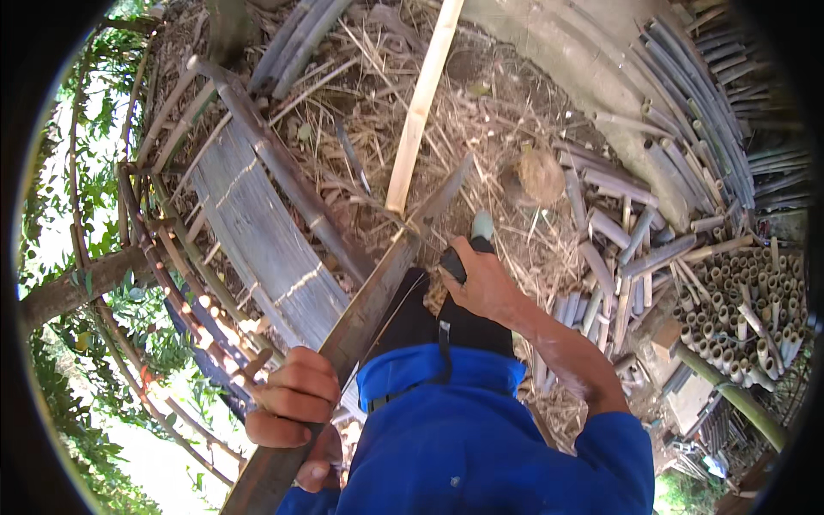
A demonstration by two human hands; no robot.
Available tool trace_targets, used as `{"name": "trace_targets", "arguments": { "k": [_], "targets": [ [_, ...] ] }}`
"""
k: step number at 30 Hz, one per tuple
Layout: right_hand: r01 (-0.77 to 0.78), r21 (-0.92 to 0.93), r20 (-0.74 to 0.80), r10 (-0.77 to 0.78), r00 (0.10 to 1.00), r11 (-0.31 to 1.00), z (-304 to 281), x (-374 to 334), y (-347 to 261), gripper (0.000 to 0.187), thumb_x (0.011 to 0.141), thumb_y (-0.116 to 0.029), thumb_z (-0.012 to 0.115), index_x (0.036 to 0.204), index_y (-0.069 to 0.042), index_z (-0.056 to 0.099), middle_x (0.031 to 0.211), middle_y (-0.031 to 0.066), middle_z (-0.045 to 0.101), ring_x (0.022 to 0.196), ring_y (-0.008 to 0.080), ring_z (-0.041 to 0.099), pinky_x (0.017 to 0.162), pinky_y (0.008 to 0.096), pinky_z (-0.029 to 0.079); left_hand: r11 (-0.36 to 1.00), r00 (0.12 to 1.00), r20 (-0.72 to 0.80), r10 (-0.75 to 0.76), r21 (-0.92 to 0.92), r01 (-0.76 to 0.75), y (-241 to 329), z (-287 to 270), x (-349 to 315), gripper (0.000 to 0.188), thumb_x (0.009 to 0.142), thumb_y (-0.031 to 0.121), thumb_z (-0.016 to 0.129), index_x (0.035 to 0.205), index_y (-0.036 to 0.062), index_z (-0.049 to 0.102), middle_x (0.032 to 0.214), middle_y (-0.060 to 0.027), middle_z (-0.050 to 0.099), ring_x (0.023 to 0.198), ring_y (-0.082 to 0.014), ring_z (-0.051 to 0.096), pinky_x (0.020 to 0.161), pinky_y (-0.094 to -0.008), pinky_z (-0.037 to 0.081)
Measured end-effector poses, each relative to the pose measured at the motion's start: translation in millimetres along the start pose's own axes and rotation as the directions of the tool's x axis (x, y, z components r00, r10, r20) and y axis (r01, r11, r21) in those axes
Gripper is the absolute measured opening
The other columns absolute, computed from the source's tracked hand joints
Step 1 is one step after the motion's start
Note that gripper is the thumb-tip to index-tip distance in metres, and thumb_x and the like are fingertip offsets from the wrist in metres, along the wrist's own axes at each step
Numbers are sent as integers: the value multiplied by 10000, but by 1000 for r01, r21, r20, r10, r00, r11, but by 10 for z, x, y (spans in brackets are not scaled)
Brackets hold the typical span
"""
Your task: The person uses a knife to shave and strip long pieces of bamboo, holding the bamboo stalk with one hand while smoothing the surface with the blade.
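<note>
Open, straw-littered ground (493,116) ahead, bordered right by hollow bamboo tubes (635,240) | left hand (296,402) clamped round long, flat, straight-edged strip (365,309) | right hand (485,279) closed on dark handle (452,265)

Long brown plank (357,319), slanted; black handle (453,265) to its right.

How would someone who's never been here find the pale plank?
Start at the blue shirt at the bottom, then go up past the right hand to the straw. A long plank slants across it, up to the top edge. It's straight, flat and yellowish, unlike the round grey poles to its left.
</note>
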State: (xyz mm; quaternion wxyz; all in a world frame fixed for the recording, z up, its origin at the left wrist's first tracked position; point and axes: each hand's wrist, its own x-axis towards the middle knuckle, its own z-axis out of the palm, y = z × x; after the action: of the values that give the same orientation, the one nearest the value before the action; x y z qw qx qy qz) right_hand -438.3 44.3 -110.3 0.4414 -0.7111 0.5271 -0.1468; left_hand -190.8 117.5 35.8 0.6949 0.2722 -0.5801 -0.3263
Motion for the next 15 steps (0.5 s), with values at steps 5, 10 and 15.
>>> {"name": "trace_targets", "arguments": {
  "k": [5,10,15],
  "targets": [
    [-98,-112,-60,92,994,989,194,168,429,405,884,-194,716,1186,-35,498,819,257,698,764,471,688,657,548,546,996,997,-54,61,68,-57,-219,-192,-36,574,858,656,664,1013,148,446,881,-62,538,858,-235,548,783,-407,431],
    [-352,-136,-182,326,928,926,515,360,1665,440,846,-263,719,1177,-35,540,818,269,697,768,465,686,700,545,531,955,856,-444,-264,-244,167,-199,-754,-143,736,955,501,543,1396,-84,474,1341,-305,527,1356,-465,428,1215,-602,239],
    [-482,-144,-92,474,876,864,1049,819,2752,482,858,-255,700,1246,-9,556,887,283,703,831,473,694,741,530,544,912,265,-963,40,144,383,-344,-1131,-166,482,1015,292,571,1300,-97,563,1319,-269,548,1326,-407,478,1238,-556,266]
  ]
}}
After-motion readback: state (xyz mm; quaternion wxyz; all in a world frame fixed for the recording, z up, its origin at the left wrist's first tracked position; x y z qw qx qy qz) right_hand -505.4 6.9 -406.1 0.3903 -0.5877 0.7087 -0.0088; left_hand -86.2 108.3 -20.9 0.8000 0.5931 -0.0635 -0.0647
